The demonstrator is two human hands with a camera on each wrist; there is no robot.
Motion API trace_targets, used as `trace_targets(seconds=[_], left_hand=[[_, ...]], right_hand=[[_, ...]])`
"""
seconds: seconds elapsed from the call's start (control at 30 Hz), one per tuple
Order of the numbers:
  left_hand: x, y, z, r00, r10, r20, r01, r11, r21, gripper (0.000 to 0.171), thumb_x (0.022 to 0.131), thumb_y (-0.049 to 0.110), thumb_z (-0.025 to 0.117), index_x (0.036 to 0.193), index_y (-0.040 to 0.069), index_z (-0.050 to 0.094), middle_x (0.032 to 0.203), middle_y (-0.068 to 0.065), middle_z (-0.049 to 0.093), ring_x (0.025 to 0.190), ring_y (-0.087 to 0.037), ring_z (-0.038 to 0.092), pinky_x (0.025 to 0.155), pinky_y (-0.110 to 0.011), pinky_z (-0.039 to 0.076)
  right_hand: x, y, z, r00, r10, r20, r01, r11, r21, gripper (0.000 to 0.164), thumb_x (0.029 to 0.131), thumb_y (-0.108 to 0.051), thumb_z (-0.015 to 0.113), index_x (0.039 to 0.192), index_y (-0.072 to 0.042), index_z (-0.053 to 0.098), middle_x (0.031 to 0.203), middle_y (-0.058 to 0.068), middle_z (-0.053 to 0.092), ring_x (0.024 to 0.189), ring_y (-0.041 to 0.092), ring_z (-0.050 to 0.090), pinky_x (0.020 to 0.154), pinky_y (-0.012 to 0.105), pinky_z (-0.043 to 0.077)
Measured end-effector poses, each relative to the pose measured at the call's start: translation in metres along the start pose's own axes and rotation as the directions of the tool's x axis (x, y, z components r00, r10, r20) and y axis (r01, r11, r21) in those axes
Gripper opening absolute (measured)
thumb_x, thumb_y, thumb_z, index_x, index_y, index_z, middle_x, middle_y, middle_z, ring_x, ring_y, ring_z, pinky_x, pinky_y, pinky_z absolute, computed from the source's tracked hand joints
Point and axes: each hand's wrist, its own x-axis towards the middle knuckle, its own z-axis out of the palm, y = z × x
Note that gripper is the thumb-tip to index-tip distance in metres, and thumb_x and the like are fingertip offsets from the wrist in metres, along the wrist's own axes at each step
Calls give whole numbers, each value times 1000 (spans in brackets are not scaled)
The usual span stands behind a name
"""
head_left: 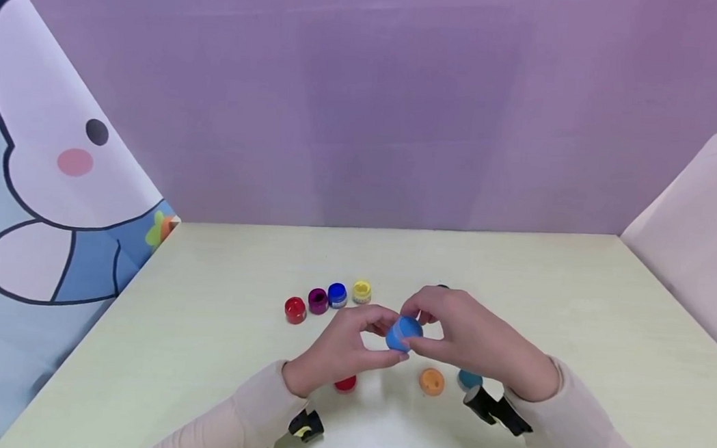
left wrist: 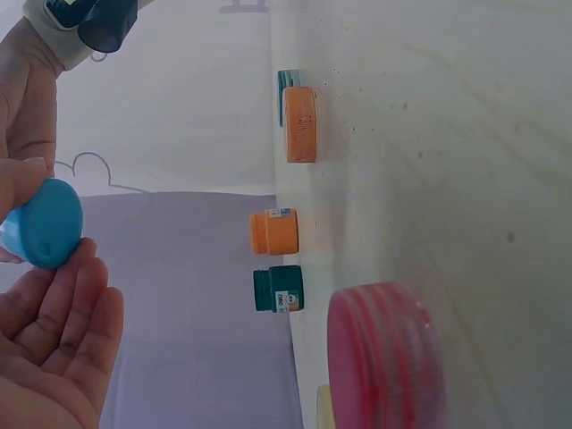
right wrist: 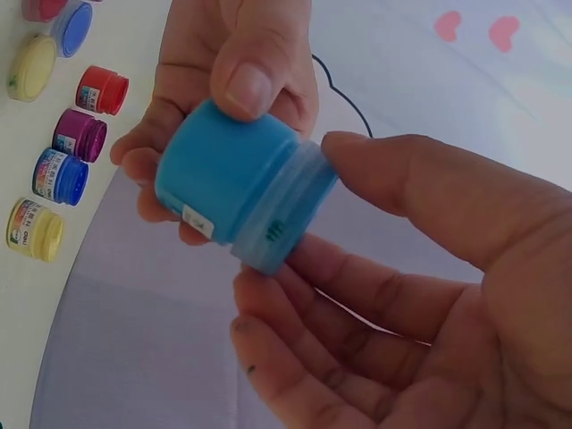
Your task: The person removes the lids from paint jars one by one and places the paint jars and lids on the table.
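Observation:
Between both hands, above the table, a light blue paint jar (head_left: 404, 331) is held tilted. My left hand (head_left: 346, 341) grips the jar's body, its thumb lying across the side in the right wrist view. With thumb and fingers, my right hand (head_left: 475, 335) pinches the lid (right wrist: 284, 219) at the jar's other end. The lid sits on the jar; how tightly, I cannot tell. The left wrist view shows the round blue end (left wrist: 54, 225) beside the left fingers (left wrist: 76, 313).
Open-topped red (head_left: 295, 310), purple (head_left: 318, 301), dark blue (head_left: 338, 295) and yellow (head_left: 362, 292) jars stand behind the left hand. Nearer lie a red lid (head_left: 345, 385), orange lid (head_left: 432, 382) and teal lid (head_left: 469, 379). Orange (left wrist: 275, 232) and green (left wrist: 282, 289) jars show in the left wrist view.

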Motion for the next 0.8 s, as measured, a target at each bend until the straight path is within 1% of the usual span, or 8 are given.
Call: trace_targets(seconds=[0.17,0.33,0.43,0.5,0.57,0.67,0.8], left_hand=[[1,0,1,1000,-13,10,13,1000,-19,33,78,25,71,108,16,60,99,12,62,85,-4,57,77,-39,49],[-1,-1,1,999,-36,26,37,999,-19,35,78,25,72,110,17,60,100,12,61,86,-4,56,77,-40,49],[-2,-2,1,999,-33,27,34,999,-20,36,78,25,72,110,17,60,101,11,61,87,-4,56,78,-39,49],[-2,-2,1,999,-26,24,27,999,-17,35,78,26,71,110,17,60,101,11,61,87,-4,56,78,-40,49],[-2,-2,1,1000,-22,23,22,1000,-16,33,78,26,71,108,17,60,99,11,61,86,-4,56,77,-40,49],[-2,-2,0,999,-26,29,26,1000,-14,30,79,26,70,106,16,60,99,11,61,86,-4,56,78,-39,49],[-1,-3,1,999,-24,32,25,1000,-8,29,79,26,70,105,18,61,99,12,61,86,-4,56,79,-37,49]], right_hand=[[0,1,-2,1000,-18,24,17,1000,14,25,77,-17,72,99,-14,61,92,-11,57,84,7,54,75,26,48],[-2,2,-1,996,-74,54,72,997,37,28,77,-14,71,103,-14,60,95,-11,56,87,6,53,77,26,47],[-2,3,-1,992,-115,57,112,993,47,29,78,-12,70,105,-14,60,95,-11,56,86,6,52,76,26,47],[-2,2,-1,991,-122,48,119,992,45,30,78,-14,71,105,-14,60,96,-10,56,86,6,52,76,26,47],[-1,2,-1,994,-101,37,100,994,38,32,78,-17,71,106,-13,59,98,-9,57,88,7,53,77,27,47],[-1,1,1,999,-38,22,38,999,23,35,77,-26,71,107,-12,58,98,-8,57,88,10,53,76,28,47],[0,1,4,999,47,20,-47,999,9,37,78,-35,69,103,-10,58,92,-7,57,83,11,52,72,27,48]])
